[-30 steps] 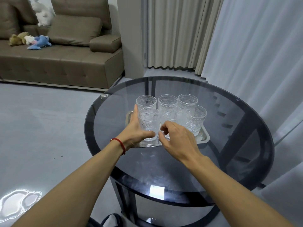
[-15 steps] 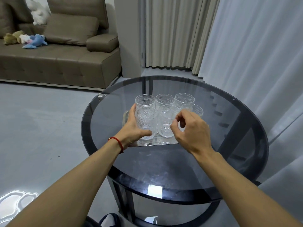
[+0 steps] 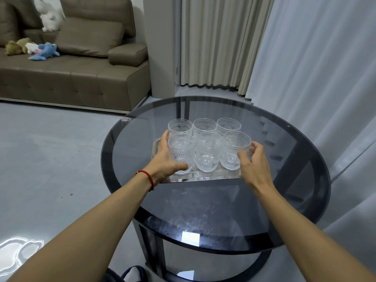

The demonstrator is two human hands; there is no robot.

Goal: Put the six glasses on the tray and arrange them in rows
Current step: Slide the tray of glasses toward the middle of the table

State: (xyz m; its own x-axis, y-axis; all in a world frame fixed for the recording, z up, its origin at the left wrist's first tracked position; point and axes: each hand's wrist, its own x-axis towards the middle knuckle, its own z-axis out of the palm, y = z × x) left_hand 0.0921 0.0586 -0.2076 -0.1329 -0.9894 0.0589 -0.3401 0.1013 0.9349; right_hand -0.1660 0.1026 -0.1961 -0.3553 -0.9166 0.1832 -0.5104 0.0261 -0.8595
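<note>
Glass tumblers point(image 3: 207, 151) on tray point(image 3: 195, 178), flanked by left hand point(image 3: 165, 159), right hand point(image 3: 253, 161).

- Six glasses point(image 3: 208, 151): clear, embossed pattern, all upright, open ends up, in two rows of three, near row partly hiding the far row.
- Tray point(image 3: 201, 177): shiny, rectangular, flat on the table; all six glasses stand on it.
</note>
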